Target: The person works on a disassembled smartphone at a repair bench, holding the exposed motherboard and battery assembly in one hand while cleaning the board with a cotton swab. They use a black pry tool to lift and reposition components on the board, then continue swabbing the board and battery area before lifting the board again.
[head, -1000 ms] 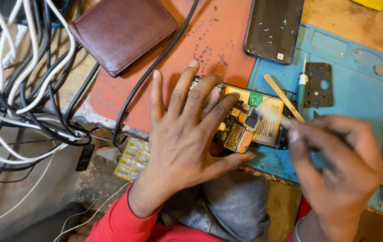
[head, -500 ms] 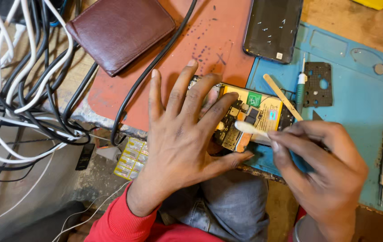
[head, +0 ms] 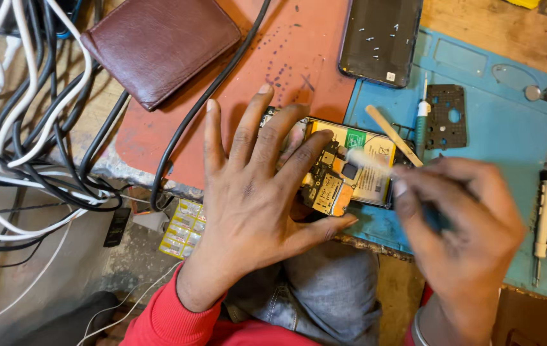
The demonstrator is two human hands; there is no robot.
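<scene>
While the left hand [head: 254, 198] lies flat with fingers spread, pressing down an opened phone [head: 344, 166] at the near edge of the surface [head: 273, 57], the right hand [head: 465, 237] pinches a thin white tool [head: 366, 160] whose blurred tip rests on the phone's circuit board. A brown wallet [head: 158, 45] lies well apart, and a second phone [head: 381, 38] sits beyond on the blue mat [head: 498, 134].

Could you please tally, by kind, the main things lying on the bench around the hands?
Opened phones: 2 – one under the left hand at, one face down at
Wallets: 1
Wooden sticks: 1
Black perforated plates: 1
Blue mats: 1
Brushes in the right hand: 1
Total: 7
</scene>
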